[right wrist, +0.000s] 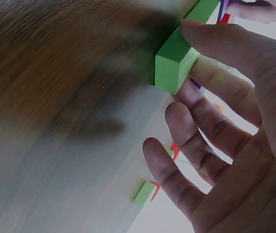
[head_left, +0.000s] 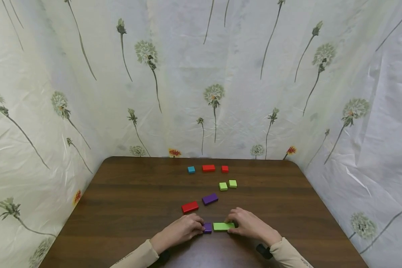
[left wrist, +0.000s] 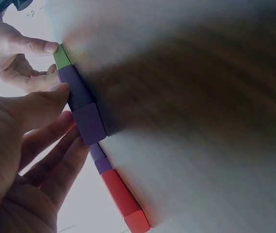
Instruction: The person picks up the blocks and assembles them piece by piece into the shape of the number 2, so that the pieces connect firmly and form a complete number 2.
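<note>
Beige sleeves (head_left: pixel 136 256) sit nearest the camera, hands low at the brown tabletop (head_left: pixel 130 208). Left hand (head_left: pixel 182 227) pinches a purple block (head_left: pixel 208 228), thumb on the near side, fingers opposite; its length is partly covered, can't call it. Right hand (head_left: pixel 250 224) pinches the long light-green block (head_left: pixel 222 226) at its outer end, same thumb-near grip, spare fingers loosely spread. Held blocks lie between the hands, roughly in line, narrow gap between. My read: outer-end grips keep the facing ends clear of fingers and give control over each block's angle. Table probably takes the weight, so light pinches suffice.

Count: 9 blocks.
Purple 2: one in the left hand, one long purple block (head_left: pixel 210 199) beyond the gap between hands.
Green 3: the held one, plus two small light-green blocks (head_left: pixel 223 186) beyond the right hand.
Red 3: long red block (head_left: pixel 190 207) just beyond the left hand; another long red block (head_left: pixel 208 168) and a small red block (head_left: pixel 225 169) in the row farthest from the hands.
Blue 1: small blue block (head_left: pixel 191 169), left end of that row.
</note>
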A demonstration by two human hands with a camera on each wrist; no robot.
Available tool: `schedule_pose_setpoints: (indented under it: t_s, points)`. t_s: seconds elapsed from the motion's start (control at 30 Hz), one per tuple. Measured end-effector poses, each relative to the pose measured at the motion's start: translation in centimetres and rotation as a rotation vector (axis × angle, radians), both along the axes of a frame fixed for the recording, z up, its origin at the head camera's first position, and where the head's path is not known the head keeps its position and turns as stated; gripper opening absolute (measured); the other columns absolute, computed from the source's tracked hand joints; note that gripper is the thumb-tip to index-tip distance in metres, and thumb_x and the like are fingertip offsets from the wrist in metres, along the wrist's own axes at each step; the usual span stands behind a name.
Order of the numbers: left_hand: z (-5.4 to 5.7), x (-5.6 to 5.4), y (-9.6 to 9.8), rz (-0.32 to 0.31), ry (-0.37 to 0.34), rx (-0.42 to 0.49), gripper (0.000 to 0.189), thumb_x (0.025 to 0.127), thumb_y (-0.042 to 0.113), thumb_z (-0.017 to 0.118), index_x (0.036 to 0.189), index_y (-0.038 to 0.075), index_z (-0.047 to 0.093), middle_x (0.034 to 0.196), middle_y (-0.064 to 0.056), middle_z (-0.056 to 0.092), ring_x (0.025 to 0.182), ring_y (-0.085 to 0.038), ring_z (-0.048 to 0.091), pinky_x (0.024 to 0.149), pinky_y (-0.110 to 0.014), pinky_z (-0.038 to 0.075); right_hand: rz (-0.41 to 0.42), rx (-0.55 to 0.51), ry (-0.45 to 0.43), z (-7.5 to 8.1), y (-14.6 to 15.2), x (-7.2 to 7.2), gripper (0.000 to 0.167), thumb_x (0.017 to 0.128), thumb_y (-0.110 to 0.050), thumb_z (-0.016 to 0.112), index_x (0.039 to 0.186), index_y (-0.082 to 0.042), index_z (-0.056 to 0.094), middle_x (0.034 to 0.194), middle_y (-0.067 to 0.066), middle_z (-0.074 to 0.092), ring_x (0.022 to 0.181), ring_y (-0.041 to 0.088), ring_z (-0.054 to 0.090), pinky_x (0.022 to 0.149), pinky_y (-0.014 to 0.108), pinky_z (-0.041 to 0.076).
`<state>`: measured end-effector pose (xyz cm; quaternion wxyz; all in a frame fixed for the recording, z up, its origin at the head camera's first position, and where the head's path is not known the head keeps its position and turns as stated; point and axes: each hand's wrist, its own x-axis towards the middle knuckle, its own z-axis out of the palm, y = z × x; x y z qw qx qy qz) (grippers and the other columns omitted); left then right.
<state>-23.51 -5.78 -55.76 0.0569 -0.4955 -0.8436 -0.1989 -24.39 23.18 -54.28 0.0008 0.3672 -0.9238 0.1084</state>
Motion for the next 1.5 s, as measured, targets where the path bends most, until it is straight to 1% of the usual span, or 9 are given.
schedule_pose_setpoints:
  t_s: [0.2,0.4,0.63,0.87,1.1,1.23,1.33,1.5]
  points:
    - [0.1,0.0,0.0,-0.01,0.012,0.013,0.012,0.091,0.015,0.066,0.098,0.012,0.076,0.105,0.0,0.069,0.096,-0.005,0.062,0.082,-0.012,0.048,0.005,0.02,0.038,0.0,-0.4,0.1,0.023,0.078,-0.036,0.077,0.096,-0.022,0.072,0.092,-0.011,0.063,0.089,0.009,0.055,0.075,0.031,0.045]
    - [0.2,0.1,0.0,-0.012,0.016,0.009,0.012,0.09,0.014,0.067,0.098,0.011,0.076,0.106,-0.001,0.069,0.096,-0.006,0.062,0.083,-0.012,0.048,0.004,0.021,0.039,-0.2,-0.8,0.2,0.022,0.079,-0.037,0.077,0.096,-0.023,0.072,0.093,-0.011,0.064,0.09,0.009,0.055,0.076,0.031,0.042]
    - [0.4,0.3,0.1,0.0,-0.006,0.004,0.013,0.09,0.012,0.067,0.099,0.009,0.076,0.108,-0.002,0.069,0.099,-0.008,0.062,0.084,-0.014,0.048,0.004,0.028,0.054,-0.2,-0.8,0.3,0.024,0.079,-0.037,0.076,0.097,-0.022,0.072,0.091,-0.01,0.063,0.091,0.01,0.056,0.078,0.032,0.042]
    - [0.4,0.2,0.0,-0.01,0.016,0.016,0.013,0.09,0.013,0.067,0.098,0.01,0.076,0.106,-0.001,0.069,0.097,-0.007,0.063,0.083,-0.013,0.048,-0.005,0.022,0.042,-0.3,-0.9,0.4,0.024,0.08,-0.037,0.076,0.098,-0.022,0.071,0.093,-0.01,0.064,0.091,0.009,0.056,0.078,0.032,0.042]
    - [0.4,0.2,0.0,0.0,-0.008,0.007,0.013,0.091,0.013,0.066,0.099,0.01,0.076,0.107,-0.002,0.069,0.098,-0.007,0.062,0.084,-0.014,0.048,-0.009,0.022,0.033,-0.2,-0.9,0.4,0.024,0.08,-0.037,0.076,0.098,-0.022,0.071,0.095,-0.011,0.064,0.093,0.008,0.055,0.079,0.032,0.041]
    - [0.3,0.2,0.1,0.0,0.001,0.009,0.013,0.09,0.014,0.067,0.099,0.01,0.076,0.107,-0.002,0.069,0.098,-0.007,0.062,0.083,-0.014,0.048,-0.004,0.01,0.049,-0.2,-0.9,0.4,0.025,0.079,-0.038,0.076,0.098,-0.022,0.071,0.095,-0.011,0.064,0.092,0.008,0.055,0.078,0.032,0.041]
    - [0.4,0.2,0.1,0.0,0.0,0.009,0.013,0.09,0.014,0.067,0.099,0.01,0.076,0.107,-0.002,0.069,0.098,-0.007,0.062,0.084,-0.014,0.048,0.005,-0.004,0.075,-0.3,-0.9,0.5,0.03,0.079,-0.041,0.076,0.102,-0.023,0.071,0.096,-0.01,0.063,0.093,0.009,0.055,0.078,0.032,0.041]
    - [0.3,0.2,0.0,-0.005,0.0,0.016,0.013,0.09,0.014,0.066,0.099,0.009,0.076,0.107,-0.002,0.069,0.098,-0.008,0.062,0.083,-0.014,0.049,0.019,-0.031,0.117,-0.3,-1.3,0.6,0.041,0.08,-0.047,0.074,0.115,-0.025,0.069,0.101,-0.008,0.061,0.096,0.011,0.056,0.08,0.035,0.043]
